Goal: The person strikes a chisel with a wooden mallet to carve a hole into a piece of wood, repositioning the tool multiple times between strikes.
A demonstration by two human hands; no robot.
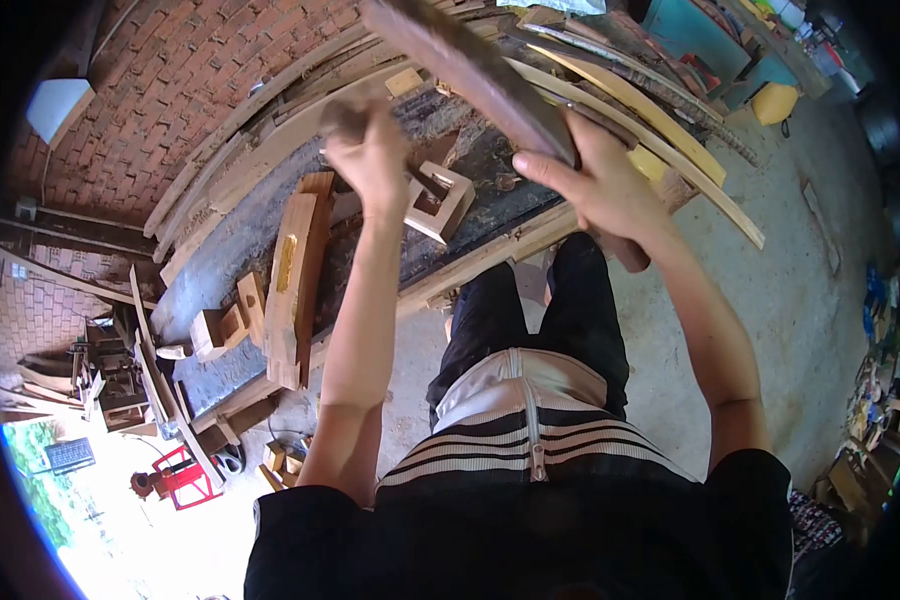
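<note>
My right hand (610, 190) is closed around the near end of a long dark wooden hand plane (470, 80), raised above the bench and slanting to the upper left. My left hand (370, 165) is a closed fist, smeared by motion, at the left of the plane. It grips what looks like a hammer (345, 122), its dark head blurred above the fist. Below the hands, a pale wooden block with a square opening (440, 205) lies on the dark workbench (210, 290). A mortised timber (298, 270) lies to the left of my left forearm.
Smaller cut blocks (220, 330) sit at the bench's left end. Long curved boards (260, 120) lean along the brick wall (210, 50). Yellowish strips (640, 95) stick out at the right. A red stool (185, 480) stands on the floor at lower left.
</note>
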